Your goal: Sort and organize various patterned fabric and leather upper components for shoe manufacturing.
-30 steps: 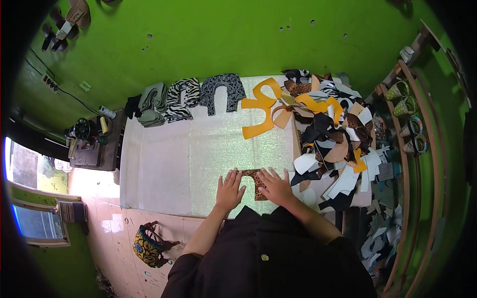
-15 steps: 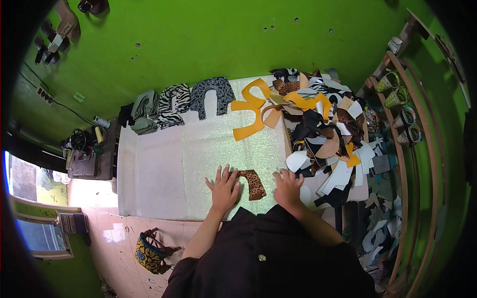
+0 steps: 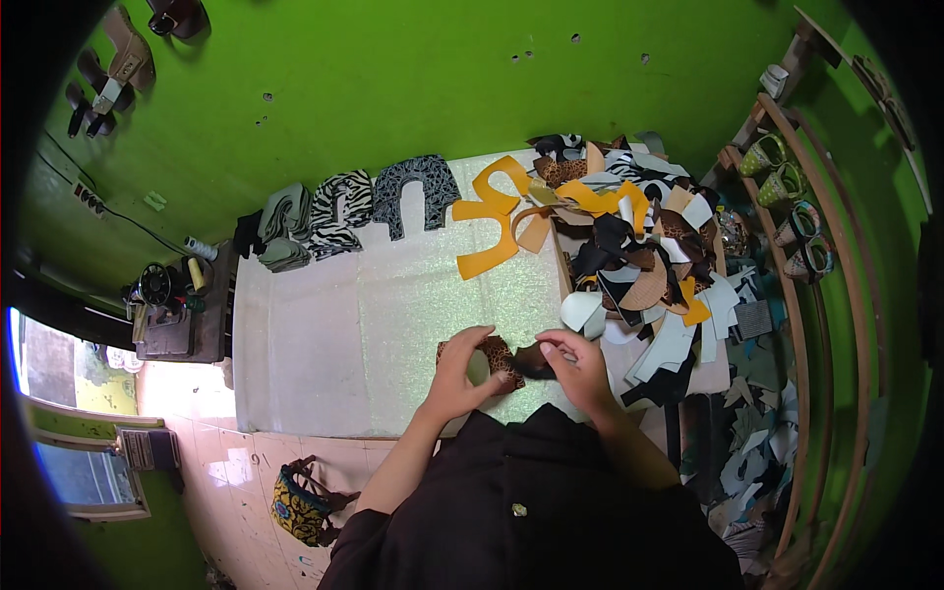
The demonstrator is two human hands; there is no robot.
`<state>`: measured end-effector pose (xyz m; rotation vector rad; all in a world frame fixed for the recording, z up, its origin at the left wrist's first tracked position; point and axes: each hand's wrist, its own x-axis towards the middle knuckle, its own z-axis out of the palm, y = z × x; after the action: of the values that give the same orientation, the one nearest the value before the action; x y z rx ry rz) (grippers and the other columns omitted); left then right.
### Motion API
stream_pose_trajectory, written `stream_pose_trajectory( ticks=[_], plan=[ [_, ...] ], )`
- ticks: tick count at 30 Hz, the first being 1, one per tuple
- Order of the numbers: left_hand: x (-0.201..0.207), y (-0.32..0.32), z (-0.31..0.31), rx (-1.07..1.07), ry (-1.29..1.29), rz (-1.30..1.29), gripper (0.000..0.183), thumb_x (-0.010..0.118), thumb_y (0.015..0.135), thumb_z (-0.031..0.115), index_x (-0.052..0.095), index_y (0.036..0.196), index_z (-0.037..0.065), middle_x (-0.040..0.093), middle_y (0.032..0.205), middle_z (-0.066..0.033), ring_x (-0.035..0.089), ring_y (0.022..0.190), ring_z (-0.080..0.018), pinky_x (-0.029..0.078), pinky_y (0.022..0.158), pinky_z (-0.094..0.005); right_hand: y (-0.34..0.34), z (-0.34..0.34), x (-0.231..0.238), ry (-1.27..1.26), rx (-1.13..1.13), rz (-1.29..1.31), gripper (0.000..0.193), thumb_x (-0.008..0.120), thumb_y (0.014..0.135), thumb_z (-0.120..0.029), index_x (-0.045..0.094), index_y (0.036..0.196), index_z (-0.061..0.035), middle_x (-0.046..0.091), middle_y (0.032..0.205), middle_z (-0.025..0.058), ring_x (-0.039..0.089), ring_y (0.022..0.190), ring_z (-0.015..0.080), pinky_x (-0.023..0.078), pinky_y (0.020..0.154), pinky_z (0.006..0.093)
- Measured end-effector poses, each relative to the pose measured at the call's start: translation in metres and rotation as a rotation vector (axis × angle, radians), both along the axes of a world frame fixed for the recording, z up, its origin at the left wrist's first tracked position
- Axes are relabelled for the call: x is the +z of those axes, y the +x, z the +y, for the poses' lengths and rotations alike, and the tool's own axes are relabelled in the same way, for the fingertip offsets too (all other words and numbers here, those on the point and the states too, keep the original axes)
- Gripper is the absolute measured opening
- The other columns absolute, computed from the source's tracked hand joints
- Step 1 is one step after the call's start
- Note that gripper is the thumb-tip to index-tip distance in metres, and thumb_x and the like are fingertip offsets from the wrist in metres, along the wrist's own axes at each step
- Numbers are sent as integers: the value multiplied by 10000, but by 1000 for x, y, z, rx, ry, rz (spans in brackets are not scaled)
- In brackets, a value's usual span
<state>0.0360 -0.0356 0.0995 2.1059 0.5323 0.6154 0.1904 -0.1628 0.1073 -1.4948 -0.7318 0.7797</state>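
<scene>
A leopard-print cut piece (image 3: 504,360) lies on the pale table top near its front edge. My left hand (image 3: 458,376) rests over it, thumb and fingers spread apart in a C shape, the thumb touching the print. Between the thumb and fingers of my right hand (image 3: 580,374) is a dark brown piece of material (image 3: 534,362). Its left end meets or overlaps the leopard-print piece; whether the two are one folded piece I cannot tell.
On the pale table (image 3: 315,344), stacks of grey, zebra-print (image 3: 339,236) and dark patterned pieces (image 3: 417,192) line the back. Yellow U-shaped pieces (image 3: 489,241) lie right of them. A scrap heap (image 3: 639,265) covers the right end. A wooden rack (image 3: 777,226) holds sandals at right.
My left hand has moved right onto the leopard-print piece. My right hand, previously beside it, now pinches a dark brown piece against the leopard-print one.
</scene>
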Motion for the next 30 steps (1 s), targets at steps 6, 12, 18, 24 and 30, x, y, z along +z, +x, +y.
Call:
stream_pose_trajectory(
  ticks=[6,12,18,24,30],
  plan=[
    [7,-7,8,-338,-415,114,359,684,795,238,595,1065,18,626,973,-90,561,923,-147,421,837,-292,-4,9,24,159,174,375,135,519,875,-20,475,1002,-5,615,812,70,581,739,76,435,654,187],
    [13,-21,10,-77,-809,-44,202,532,903,176,570,1013,11,591,834,-21,519,837,-83,414,775,-245,2,12,2,240,-28,461,168,536,855,10,447,994,-18,625,825,117,628,735,172,501,713,275],
    [19,-32,22,86,-155,74,121,527,881,160,576,936,63,572,740,-116,573,676,-219,421,806,-318,4,16,18,-55,59,-170,447,637,718,-16,435,1115,-44,527,1129,147,502,1069,247,405,888,347],
    [48,-20,30,-164,319,111,164,519,884,191,541,994,72,616,755,-85,611,734,-233,384,918,-442,-9,49,58,-21,532,-670,558,645,747,-246,432,1248,-124,488,1234,114,394,1220,290,85,1033,565],
    [35,-24,31,-35,-711,81,257,535,905,170,413,1099,54,583,722,-25,580,644,-111,453,581,-236,-1,71,64,-269,590,-579,215,579,823,-262,602,885,-57,622,748,149,610,718,311,449,758,414]
  ],
)
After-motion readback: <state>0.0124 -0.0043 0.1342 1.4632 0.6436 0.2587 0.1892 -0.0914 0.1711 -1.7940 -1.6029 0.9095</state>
